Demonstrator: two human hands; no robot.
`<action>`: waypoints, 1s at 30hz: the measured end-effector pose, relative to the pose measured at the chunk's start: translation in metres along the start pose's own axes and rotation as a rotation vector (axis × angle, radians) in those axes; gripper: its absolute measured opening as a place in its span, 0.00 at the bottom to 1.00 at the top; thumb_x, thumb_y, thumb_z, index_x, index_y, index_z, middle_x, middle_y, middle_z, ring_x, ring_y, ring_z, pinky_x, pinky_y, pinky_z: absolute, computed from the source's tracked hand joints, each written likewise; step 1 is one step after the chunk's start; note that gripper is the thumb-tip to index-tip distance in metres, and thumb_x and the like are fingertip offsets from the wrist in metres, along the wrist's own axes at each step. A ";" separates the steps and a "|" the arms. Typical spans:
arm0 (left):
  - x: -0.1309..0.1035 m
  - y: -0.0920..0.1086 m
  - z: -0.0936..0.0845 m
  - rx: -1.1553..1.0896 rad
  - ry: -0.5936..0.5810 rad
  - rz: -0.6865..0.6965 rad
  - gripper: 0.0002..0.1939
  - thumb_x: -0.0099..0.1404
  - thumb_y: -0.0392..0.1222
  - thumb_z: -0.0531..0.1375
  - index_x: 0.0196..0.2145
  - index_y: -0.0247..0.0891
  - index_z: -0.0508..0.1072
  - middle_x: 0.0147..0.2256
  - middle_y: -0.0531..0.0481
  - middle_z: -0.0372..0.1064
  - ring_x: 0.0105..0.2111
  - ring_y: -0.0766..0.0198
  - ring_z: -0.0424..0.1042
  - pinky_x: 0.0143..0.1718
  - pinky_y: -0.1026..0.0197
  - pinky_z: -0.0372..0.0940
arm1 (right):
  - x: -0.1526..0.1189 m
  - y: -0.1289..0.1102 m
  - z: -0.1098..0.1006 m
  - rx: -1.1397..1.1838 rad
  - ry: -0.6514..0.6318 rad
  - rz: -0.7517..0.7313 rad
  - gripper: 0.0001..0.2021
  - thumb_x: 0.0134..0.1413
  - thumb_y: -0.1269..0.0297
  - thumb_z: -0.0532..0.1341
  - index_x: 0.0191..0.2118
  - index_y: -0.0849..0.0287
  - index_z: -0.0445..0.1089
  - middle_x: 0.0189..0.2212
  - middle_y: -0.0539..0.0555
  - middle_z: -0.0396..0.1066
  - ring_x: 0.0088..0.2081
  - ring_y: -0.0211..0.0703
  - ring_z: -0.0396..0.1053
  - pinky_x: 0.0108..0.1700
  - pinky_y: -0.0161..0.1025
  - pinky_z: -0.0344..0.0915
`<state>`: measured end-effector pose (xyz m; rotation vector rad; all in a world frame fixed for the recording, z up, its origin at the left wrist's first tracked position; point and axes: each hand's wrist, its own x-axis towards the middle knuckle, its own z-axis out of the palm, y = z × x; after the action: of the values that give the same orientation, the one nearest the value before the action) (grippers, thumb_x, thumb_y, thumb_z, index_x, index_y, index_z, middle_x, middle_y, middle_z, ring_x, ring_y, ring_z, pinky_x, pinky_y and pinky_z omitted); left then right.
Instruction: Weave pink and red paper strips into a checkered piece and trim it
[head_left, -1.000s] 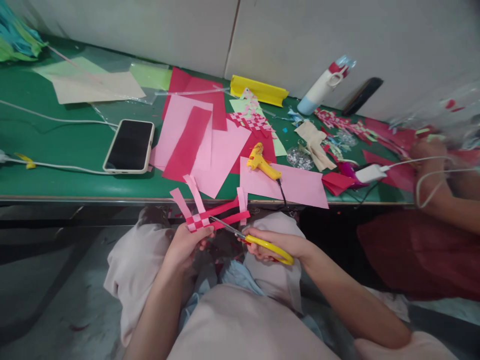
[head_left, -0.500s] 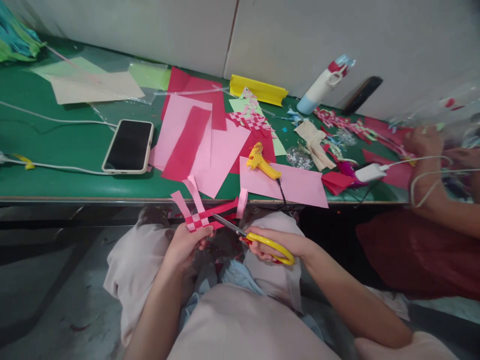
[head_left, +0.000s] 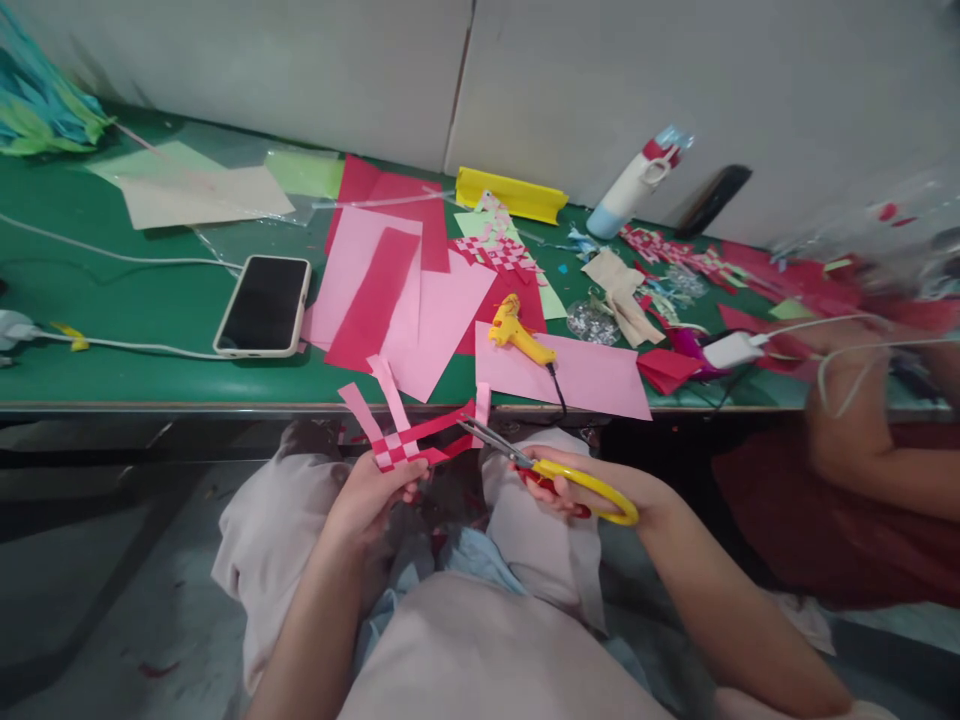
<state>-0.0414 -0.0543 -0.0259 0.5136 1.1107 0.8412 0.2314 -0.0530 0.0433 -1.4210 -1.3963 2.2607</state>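
Note:
Between the thumb and fingers of my left hand (head_left: pixel 381 492) is a woven piece of pink and red paper strips (head_left: pixel 395 443). Its loose pink ends stick up, and its red strips reach out to the right, where a pink strip stands across them. My right hand (head_left: pixel 574 482) grips a pair of scissors (head_left: pixel 551 472) with yellow and red handles. The blades point left and lie at the far right end of the red strips, by the upright pink strip. Whether they touch the paper I cannot tell. Both hands are over my lap, just below the table edge.
On the green table (head_left: pixel 172 385) lie a phone (head_left: pixel 264 305) with white cables, pink and red paper sheets (head_left: pixel 450 310), a yellow glue gun (head_left: pixel 517 330) and a bottle (head_left: pixel 628 190). Paper scraps (head_left: pixel 622 290) are scattered on the right. A co-worker's arm (head_left: pixel 855 400) rests at the far right.
My right hand has moved the scissors to the right, from the woven part to the far end of the red strips. The co-worker's arm has shifted lower. My left hand keeps its hold.

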 end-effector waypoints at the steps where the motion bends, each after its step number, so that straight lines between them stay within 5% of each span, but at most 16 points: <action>1: -0.002 0.001 0.000 -0.004 -0.023 -0.006 0.15 0.44 0.42 0.72 0.28 0.31 0.77 0.21 0.53 0.69 0.18 0.76 0.61 0.18 0.72 0.57 | 0.000 0.001 -0.001 0.019 -0.012 -0.040 0.28 0.45 0.42 0.64 0.47 0.54 0.59 0.28 0.46 0.56 0.20 0.29 0.49 0.20 0.33 0.43; 5: -0.010 0.009 -0.002 0.026 -0.113 -0.012 0.14 0.49 0.46 0.70 0.26 0.32 0.76 0.21 0.52 0.69 0.17 0.76 0.60 0.17 0.71 0.57 | 0.002 0.001 -0.004 0.062 -0.008 -0.196 0.30 0.46 0.39 0.62 0.46 0.56 0.60 0.28 0.46 0.57 0.20 0.28 0.47 0.20 0.32 0.43; 10: -0.022 0.026 -0.002 0.225 -0.281 0.005 0.17 0.56 0.53 0.64 0.25 0.34 0.74 0.23 0.49 0.70 0.17 0.72 0.62 0.17 0.69 0.56 | 0.012 -0.015 0.003 0.088 0.074 -0.356 0.26 0.47 0.50 0.66 0.48 0.56 0.60 0.27 0.45 0.59 0.19 0.27 0.50 0.19 0.30 0.45; 17: -0.042 0.046 0.007 0.538 -0.469 -0.052 0.17 0.60 0.53 0.59 0.25 0.38 0.75 0.24 0.50 0.70 0.19 0.69 0.64 0.20 0.67 0.58 | 0.031 -0.058 0.040 0.225 0.286 -0.444 0.29 0.36 0.58 0.72 0.44 0.57 0.58 0.25 0.43 0.65 0.14 0.25 0.52 0.16 0.30 0.48; 24: -0.055 0.049 0.019 0.661 -0.533 -0.079 0.19 0.61 0.57 0.58 0.26 0.37 0.74 0.24 0.50 0.70 0.20 0.68 0.66 0.22 0.66 0.60 | 0.040 -0.061 0.068 0.261 0.355 -0.459 0.33 0.25 0.63 0.75 0.39 0.56 0.57 0.23 0.40 0.65 0.12 0.25 0.53 0.13 0.28 0.49; 30: -0.062 0.041 0.025 0.634 -0.493 -0.021 0.18 0.58 0.56 0.62 0.31 0.36 0.76 0.27 0.48 0.73 0.24 0.65 0.71 0.28 0.63 0.67 | 0.051 -0.053 0.064 0.266 0.409 -0.527 0.29 0.31 0.64 0.72 0.41 0.55 0.57 0.19 0.36 0.60 0.10 0.25 0.50 0.12 0.27 0.48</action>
<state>-0.0443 -0.0777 0.0485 1.1652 0.9004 0.2927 0.1366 -0.0359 0.0588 -1.1673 -1.1192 1.6402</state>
